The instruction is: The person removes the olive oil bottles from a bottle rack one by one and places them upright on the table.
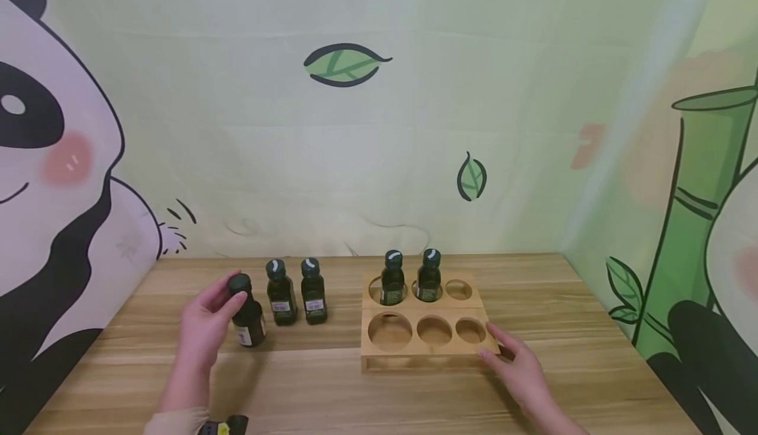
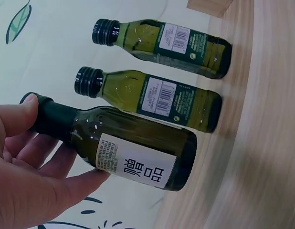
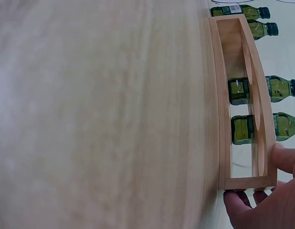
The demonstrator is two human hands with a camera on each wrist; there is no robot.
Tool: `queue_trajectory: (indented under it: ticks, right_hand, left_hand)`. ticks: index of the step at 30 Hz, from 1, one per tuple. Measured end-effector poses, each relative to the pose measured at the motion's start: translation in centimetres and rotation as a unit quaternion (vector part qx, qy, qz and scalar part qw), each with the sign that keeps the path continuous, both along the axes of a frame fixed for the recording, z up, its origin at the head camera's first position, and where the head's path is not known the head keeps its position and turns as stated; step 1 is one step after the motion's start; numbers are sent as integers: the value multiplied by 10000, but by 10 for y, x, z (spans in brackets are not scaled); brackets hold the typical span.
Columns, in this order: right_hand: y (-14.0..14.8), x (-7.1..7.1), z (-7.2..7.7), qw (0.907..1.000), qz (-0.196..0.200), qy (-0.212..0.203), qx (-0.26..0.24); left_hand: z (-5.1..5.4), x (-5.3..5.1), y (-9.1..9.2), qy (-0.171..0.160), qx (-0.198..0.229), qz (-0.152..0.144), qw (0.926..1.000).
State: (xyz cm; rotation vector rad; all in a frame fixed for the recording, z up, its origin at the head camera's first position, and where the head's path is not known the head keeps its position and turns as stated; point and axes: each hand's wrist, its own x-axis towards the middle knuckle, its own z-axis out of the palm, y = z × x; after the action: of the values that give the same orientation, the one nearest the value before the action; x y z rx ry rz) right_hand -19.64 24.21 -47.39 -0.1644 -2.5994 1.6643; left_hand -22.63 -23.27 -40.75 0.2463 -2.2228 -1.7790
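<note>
My left hand (image 1: 204, 320) grips a dark bottle (image 1: 249, 320) by its neck and cap; in the left wrist view its white label (image 2: 138, 161) faces the camera. Two green bottles (image 1: 281, 297) (image 1: 314, 295) stand just right of it. A wooden rack (image 1: 417, 349) with several round holes holds two more bottles (image 1: 392, 280) (image 1: 429, 278) in its back row. My right hand (image 1: 521, 366) holds the rack's front right corner, thumb and fingers around the edge, as the right wrist view also shows.
The wooden table (image 1: 308, 382) carries the rack right of centre and the loose bottles to the left. Behind it hangs a pale green cloth (image 1: 249, 106) printed with pandas, leaves and bamboo. A dark watch band (image 1: 222, 426) is on the left wrist.
</note>
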Motion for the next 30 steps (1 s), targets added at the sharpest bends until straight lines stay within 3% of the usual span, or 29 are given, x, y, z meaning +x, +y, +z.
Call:
queue_trajectory:
  ticks: [11, 21, 30]
  right_hand:
    - [-1, 1, 2, 10000, -15, 22, 12]
    - [-1, 1, 2, 10000, -38, 40, -22]
    - [-1, 1, 1, 9999, -44, 6, -119]
  left_hand:
    - [-7, -12, -7, -109, 195, 218, 9995]
    - [-17, -27, -9, 170, 346, 330, 9987]
    - [-24, -33, -12, 210, 287, 347, 9988]
